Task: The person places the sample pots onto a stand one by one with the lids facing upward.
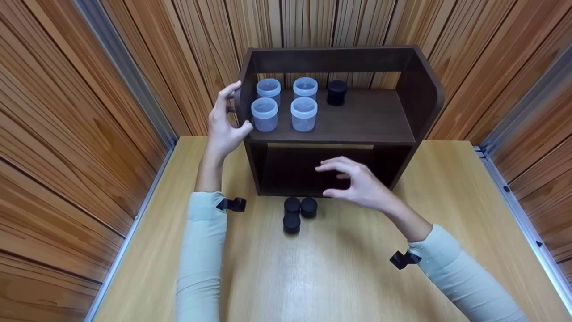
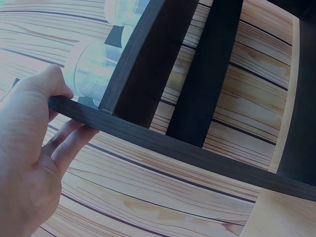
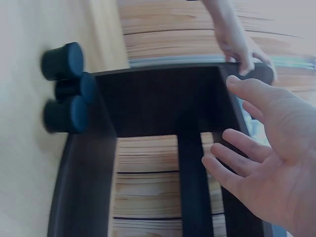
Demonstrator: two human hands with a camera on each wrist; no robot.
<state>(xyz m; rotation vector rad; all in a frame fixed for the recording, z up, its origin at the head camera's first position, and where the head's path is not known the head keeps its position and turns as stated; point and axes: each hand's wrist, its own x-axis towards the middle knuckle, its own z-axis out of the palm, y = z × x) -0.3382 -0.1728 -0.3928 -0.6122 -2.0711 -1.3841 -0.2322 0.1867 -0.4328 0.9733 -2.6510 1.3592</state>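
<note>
Hands: left [image 1: 223, 132] grips brown shelf [image 1: 366, 118]; right [image 1: 357, 182] hovers near plain black containers [image 1: 292, 221].

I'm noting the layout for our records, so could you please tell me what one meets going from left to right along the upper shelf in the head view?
Left hand → left pair of translucent jars → right pair of translucent jars → black container → shelf unit's right side panel.

Shelf unit [image 1: 371, 116] on the far part of the table [image 1: 268, 277], four containers [image 1: 304, 118] in two rows on its upper tier at left, one jar [image 1: 336, 94] right of the far row, three jars [image 1: 292, 223] before the unit.
</note>
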